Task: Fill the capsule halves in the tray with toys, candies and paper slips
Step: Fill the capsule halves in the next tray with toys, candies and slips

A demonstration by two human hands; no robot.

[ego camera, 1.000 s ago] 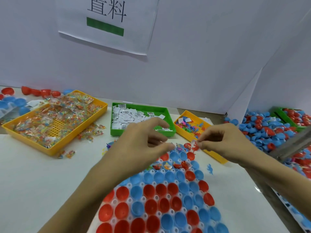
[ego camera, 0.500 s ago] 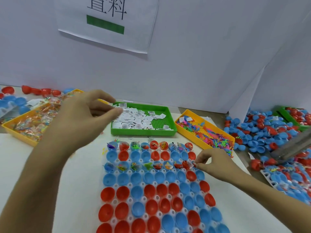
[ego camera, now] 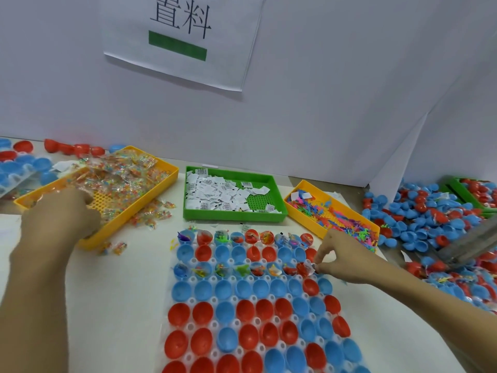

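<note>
Left hand (ego camera: 60,214) reached into the yellow candy tray (ego camera: 150,195), fingers curled among the packets, grasp unclear; right hand (ego camera: 340,261) pinched a small packet at a red capsule half (ego camera: 302,269) on the right end of the capsule tray (ego camera: 188,301). We judged each piece should seat fully inside its cup before release
</note>
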